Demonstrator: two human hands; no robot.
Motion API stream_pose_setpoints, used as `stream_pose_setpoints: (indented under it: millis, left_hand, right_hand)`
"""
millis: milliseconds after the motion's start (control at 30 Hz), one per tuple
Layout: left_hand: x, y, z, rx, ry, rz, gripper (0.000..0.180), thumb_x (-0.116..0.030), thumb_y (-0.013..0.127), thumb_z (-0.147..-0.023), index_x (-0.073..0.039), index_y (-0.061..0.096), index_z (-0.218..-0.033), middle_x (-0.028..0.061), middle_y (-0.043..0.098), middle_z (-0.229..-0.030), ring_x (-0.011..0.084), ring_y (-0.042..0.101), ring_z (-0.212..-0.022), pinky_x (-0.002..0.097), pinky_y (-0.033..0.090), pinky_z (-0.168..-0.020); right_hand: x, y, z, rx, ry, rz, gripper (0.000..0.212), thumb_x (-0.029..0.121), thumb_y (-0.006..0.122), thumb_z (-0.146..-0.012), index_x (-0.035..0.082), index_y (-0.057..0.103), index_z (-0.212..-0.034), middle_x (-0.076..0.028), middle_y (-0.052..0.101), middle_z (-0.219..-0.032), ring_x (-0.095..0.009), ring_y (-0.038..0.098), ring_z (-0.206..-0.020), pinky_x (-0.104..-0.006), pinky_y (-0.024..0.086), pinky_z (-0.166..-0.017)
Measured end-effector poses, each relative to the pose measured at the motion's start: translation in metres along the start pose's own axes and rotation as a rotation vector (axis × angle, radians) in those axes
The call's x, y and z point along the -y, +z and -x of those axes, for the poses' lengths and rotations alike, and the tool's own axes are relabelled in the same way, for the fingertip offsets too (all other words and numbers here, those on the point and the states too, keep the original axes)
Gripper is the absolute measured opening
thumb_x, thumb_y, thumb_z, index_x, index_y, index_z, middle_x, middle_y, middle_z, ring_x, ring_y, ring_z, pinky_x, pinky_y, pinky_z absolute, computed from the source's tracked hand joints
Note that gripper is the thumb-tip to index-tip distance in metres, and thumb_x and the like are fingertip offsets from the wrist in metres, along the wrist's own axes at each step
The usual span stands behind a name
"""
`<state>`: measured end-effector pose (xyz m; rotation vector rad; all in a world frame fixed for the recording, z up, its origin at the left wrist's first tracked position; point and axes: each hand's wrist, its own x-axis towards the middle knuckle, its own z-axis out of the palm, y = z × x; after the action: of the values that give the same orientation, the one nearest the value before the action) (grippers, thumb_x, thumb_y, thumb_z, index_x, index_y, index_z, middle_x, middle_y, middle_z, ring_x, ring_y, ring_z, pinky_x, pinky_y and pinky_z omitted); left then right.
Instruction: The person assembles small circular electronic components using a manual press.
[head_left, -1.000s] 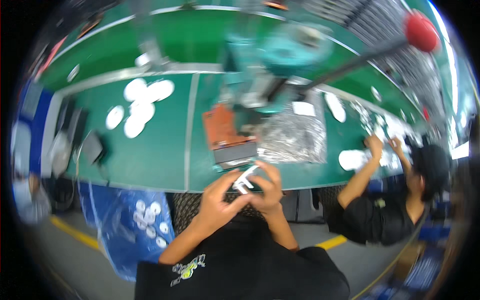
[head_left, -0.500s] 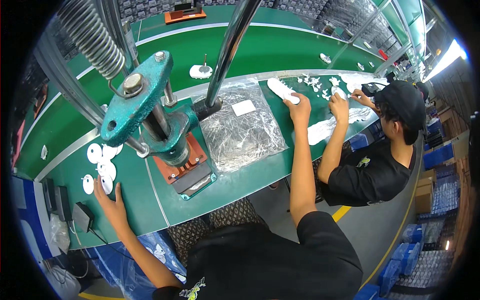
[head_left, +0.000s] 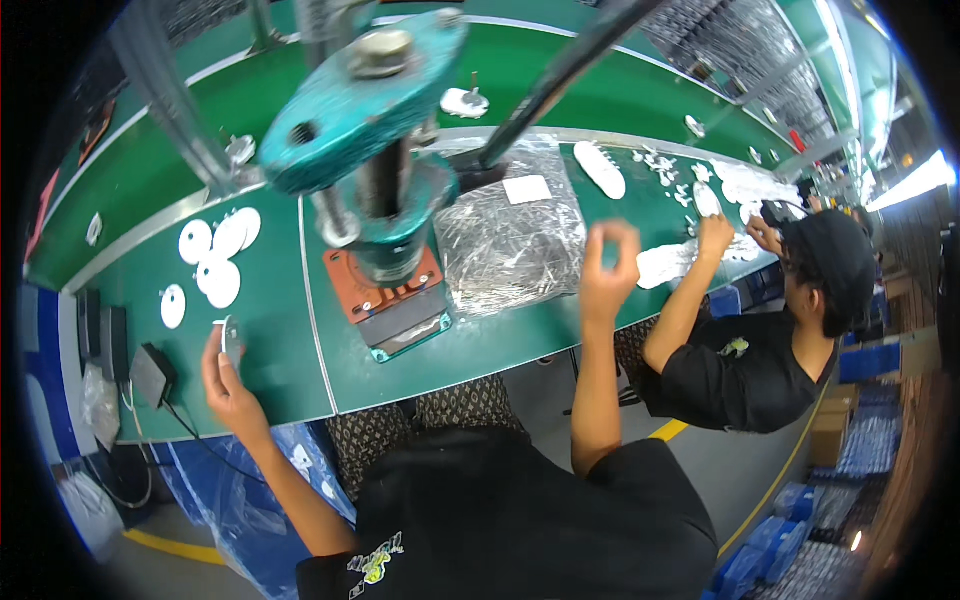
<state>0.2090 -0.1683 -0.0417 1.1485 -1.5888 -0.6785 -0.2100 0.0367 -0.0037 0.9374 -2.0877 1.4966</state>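
Observation:
My left hand [head_left: 228, 385] is closed on the rim of a round white disc [head_left: 233, 342], tilted almost edge-on above the green table's near left part. Beyond it lie several white discs [head_left: 222, 280], some overlapping. My right hand [head_left: 610, 268], slightly blurred, is raised beside the right edge of a clear plastic bag [head_left: 515, 245] full of small thin parts. Its thumb and fingertips are curled together in a pinch, and what they hold, if anything, is too small to see. Between my hands stands a teal lever press [head_left: 385, 210] with an orange-brown and grey fixture [head_left: 390, 315] under it.
A long white oval piece [head_left: 600, 170] lies past the bag, near small white parts [head_left: 655, 165]. To the right a co-worker [head_left: 770, 330] handles white pieces. A green conveyor [head_left: 530, 75] runs behind; black adapters [head_left: 152, 375] with cables sit at the left edge.
My left hand has lifted a disc from the group and drawn it nearer. My right hand has let go of the long white oval piece and come back toward me. The view has shifted.

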Motion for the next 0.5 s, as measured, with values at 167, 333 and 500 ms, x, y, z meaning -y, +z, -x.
stream_pose_setpoints:
  millis: [167, 333, 500]
  left_hand:
    - [0.005, 0.011, 0.018, 0.068, -0.209, 0.033, 0.041, -0.027, 0.041, -0.108, 0.004, 0.064, -0.120, 0.0114, 0.067, -0.112, 0.0155, 0.062, -0.099, 0.0294, 0.048, -0.089]
    - [0.004, -0.006, -0.002, 0.359, -0.499, -0.078, 0.036, -0.026, 0.049, -0.105, 0.004, 0.062, -0.121, 0.0116, 0.067, -0.105, 0.0097, 0.060, -0.082, 0.0249, 0.047, -0.071]
    - [-0.032, 0.003, 0.008, 0.146, -0.348, -0.112, 0.040, -0.022, 0.064, -0.097, -0.001, 0.056, -0.130, 0.0124, 0.063, -0.119, 0.0179, 0.060, -0.108, 0.0291, 0.047, -0.086]
  right_hand:
    - [0.048, 0.018, 0.051, 0.528, -0.266, 0.019, 0.009, 0.006, 0.074, -0.081, 0.003, 0.070, -0.088, -0.009, 0.066, -0.095, -0.028, 0.062, -0.090, -0.0385, 0.049, -0.078]
    - [0.048, 0.027, 0.052, 0.537, -0.383, 0.164, 0.010, 0.007, 0.075, -0.077, 0.005, 0.073, -0.087, -0.006, 0.067, -0.100, -0.027, 0.060, -0.101, -0.0390, 0.046, -0.088]
    - [0.051, 0.020, 0.058, 0.459, -0.379, 0.163, 0.015, 0.006, 0.075, -0.076, 0.007, 0.075, -0.091, -0.006, 0.067, -0.102, -0.027, 0.060, -0.099, -0.0378, 0.047, -0.087]
